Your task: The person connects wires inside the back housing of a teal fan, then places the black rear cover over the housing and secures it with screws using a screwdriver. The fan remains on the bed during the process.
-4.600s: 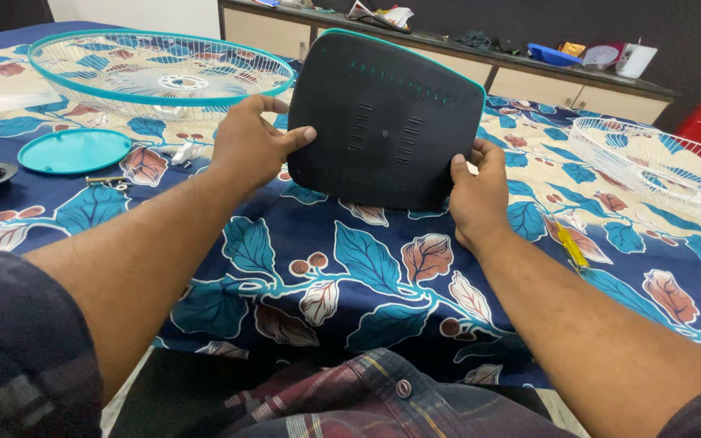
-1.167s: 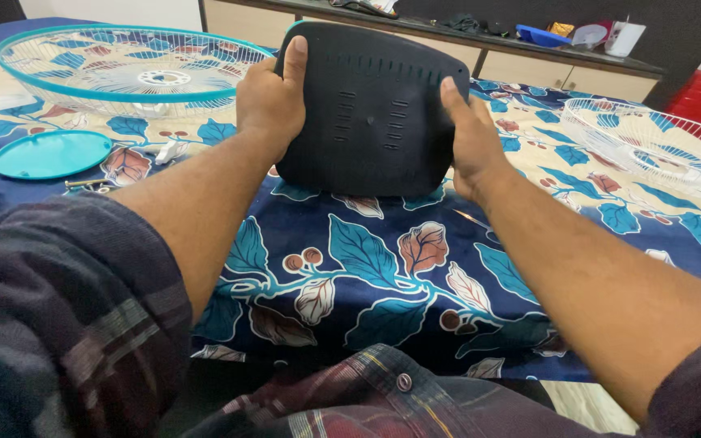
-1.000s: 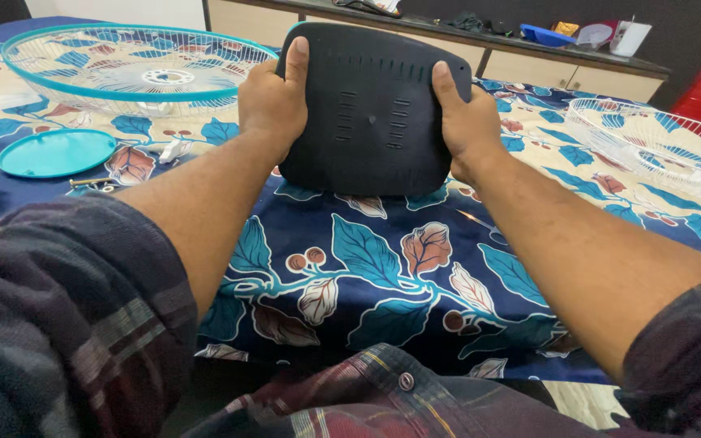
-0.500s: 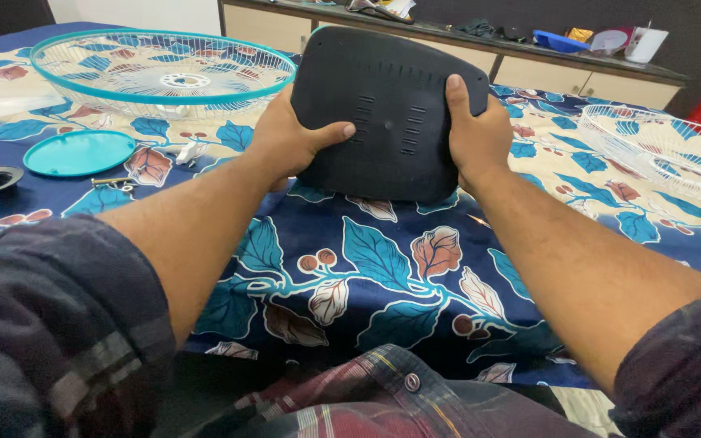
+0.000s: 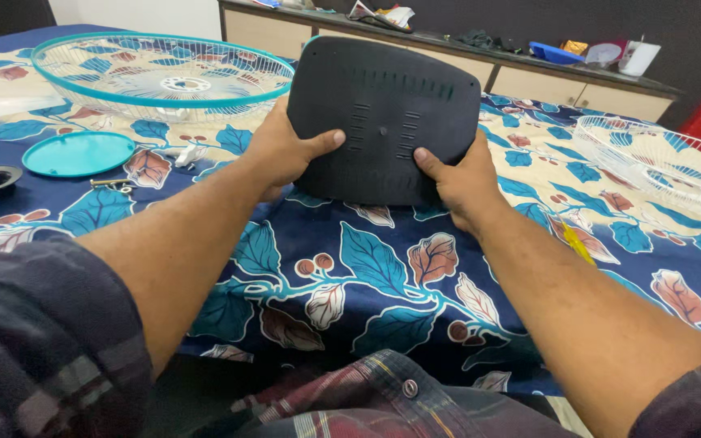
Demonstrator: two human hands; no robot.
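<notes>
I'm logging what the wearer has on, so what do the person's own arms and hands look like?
Both forearms are bare, and the left hand and right hand wear no gloves; no rings or watch are visible. Dark plaid sleeves, grey with faint reddish lines, are pushed up near the elbows on both arms.

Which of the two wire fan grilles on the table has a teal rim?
The wire grille at far left, behind the left hand, has the teal rim. The other grille at right is all white, without a coloured rim.
</notes>
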